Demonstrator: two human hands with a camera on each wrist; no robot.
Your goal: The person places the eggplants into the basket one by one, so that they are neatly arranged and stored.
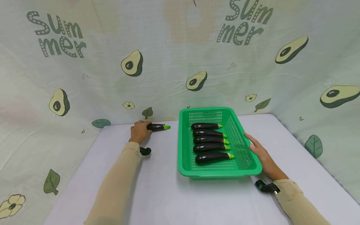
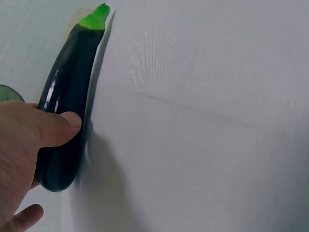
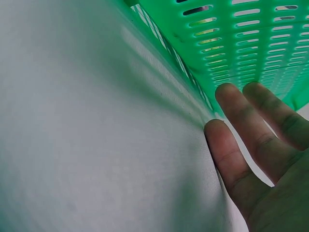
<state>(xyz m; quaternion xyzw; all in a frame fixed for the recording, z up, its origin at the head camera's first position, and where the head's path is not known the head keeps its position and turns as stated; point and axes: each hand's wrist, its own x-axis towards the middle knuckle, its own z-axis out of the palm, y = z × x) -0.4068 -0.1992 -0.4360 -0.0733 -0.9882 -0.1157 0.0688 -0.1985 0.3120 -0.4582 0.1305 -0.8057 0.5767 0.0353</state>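
At the table's back left, my left hand holds a dark purple eggplant with a bright green cap. In the left wrist view the thumb lies across the lower part of this eggplant, and the other fingers are mostly hidden behind it. Several more eggplants lie side by side in a green plastic basket, green ends to the right. My right hand rests against the basket's right side. Seen from the right wrist, its fairly straight fingers touch the slotted outer wall.
A white cloth covers the table. Behind it hangs a pale curtain printed with avocados, leaves and lettering. Black straps with small devices sit on both wrists. Inside the basket, bare floor shows right of the eggplants.
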